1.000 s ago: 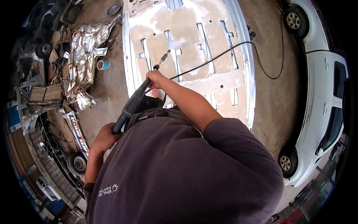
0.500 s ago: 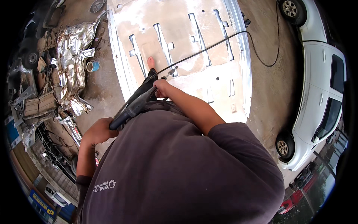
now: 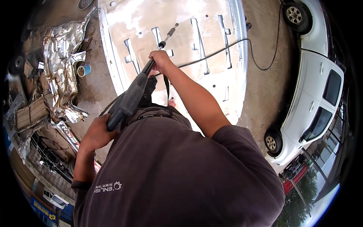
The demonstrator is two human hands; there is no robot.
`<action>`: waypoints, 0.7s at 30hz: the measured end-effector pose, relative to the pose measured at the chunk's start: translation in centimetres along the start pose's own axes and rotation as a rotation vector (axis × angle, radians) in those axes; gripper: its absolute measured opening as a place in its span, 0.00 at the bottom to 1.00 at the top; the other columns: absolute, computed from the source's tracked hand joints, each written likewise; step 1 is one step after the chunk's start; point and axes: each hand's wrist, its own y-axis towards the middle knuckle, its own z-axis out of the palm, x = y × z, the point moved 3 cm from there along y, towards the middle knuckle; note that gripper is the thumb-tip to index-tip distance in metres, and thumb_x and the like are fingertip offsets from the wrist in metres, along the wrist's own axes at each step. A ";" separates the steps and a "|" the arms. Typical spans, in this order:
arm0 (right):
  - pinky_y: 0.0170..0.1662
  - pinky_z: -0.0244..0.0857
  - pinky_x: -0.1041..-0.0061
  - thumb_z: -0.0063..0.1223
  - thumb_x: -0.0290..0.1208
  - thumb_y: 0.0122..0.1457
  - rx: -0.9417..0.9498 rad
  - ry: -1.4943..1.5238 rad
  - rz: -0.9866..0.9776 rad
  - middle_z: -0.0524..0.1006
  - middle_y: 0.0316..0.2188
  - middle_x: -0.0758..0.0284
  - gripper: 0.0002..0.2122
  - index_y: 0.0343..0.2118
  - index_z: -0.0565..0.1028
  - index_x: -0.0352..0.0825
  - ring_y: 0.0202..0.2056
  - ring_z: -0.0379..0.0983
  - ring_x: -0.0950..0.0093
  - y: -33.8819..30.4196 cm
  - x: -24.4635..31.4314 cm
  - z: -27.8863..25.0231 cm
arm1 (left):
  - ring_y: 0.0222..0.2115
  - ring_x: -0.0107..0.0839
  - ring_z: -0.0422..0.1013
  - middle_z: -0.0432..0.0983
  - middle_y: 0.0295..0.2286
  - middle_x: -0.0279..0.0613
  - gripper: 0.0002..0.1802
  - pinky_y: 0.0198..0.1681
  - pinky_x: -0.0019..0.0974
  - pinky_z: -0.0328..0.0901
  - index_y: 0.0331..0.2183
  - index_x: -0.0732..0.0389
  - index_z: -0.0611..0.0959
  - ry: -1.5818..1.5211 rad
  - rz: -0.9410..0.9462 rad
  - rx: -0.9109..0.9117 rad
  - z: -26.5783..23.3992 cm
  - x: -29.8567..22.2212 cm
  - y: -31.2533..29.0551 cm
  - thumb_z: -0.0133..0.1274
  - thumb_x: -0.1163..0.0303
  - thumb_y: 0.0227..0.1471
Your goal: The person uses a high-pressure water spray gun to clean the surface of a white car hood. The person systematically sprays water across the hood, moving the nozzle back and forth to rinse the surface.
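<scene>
A black pressure washer gun [image 3: 133, 94] slants across my front, pointing up and to the right. My left hand [image 3: 100, 133] is wrapped round its rear grip by my hip; the trigger is hidden. Farther forward, my right hand [image 3: 160, 61] is closed round the front of the gun, where the lance begins. The thin metal lance [image 3: 169, 35] sticks out beyond it, ending in a small nozzle over the panel. Beneath lies a large beige, wet-looking panel [image 3: 170, 13] with long slots and pale metal side edges. One of my bare feet [image 3: 172, 103] shows on it.
A black hose [image 3: 211, 55] runs across the panel and loops over the ground at right. A white vehicle [image 3: 315, 85] stands at far right. To the left are crumpled silver sheeting [image 3: 62, 56], a blue-and-white bucket [image 3: 84, 70] and piled scrap [image 3: 32, 113].
My right hand and the lance have swung forward and up, with the nozzle now farther out over the panel. My left hand stays on the rear grip. The whole view has shifted slightly.
</scene>
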 end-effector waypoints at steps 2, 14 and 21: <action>0.28 0.73 0.68 0.52 0.25 0.54 -0.028 0.039 0.062 0.72 0.21 0.66 0.02 0.28 0.72 0.33 0.21 0.73 0.71 1.0 0.2 -0.7 | 0.27 0.43 0.71 0.74 0.23 0.51 0.18 0.34 0.44 0.64 0.32 0.69 0.79 -0.086 0.025 0.035 -1.7 -0.1 1.6 0.64 0.67 0.40; 0.26 0.68 0.63 0.48 0.22 0.53 -0.052 0.273 0.275 0.67 0.19 0.68 0.03 0.25 0.66 0.37 0.20 0.68 0.68 2.2 -4.2 -5.1 | 0.38 0.56 0.76 0.79 0.33 0.61 0.21 0.41 0.48 0.68 0.36 0.69 0.83 0.105 0.193 0.199 -7.7 -3.1 6.0 0.60 0.62 0.43; 0.26 0.70 0.65 0.52 0.24 0.52 0.061 0.073 0.022 0.70 0.21 0.65 0.03 0.26 0.70 0.34 0.20 0.70 0.70 3.8 14.6 0.7 | 0.33 0.58 0.73 0.77 0.31 0.62 0.23 0.39 0.47 0.66 0.35 0.71 0.80 -0.063 0.011 -0.060 -10.2 -11.4 2.1 0.64 0.61 0.41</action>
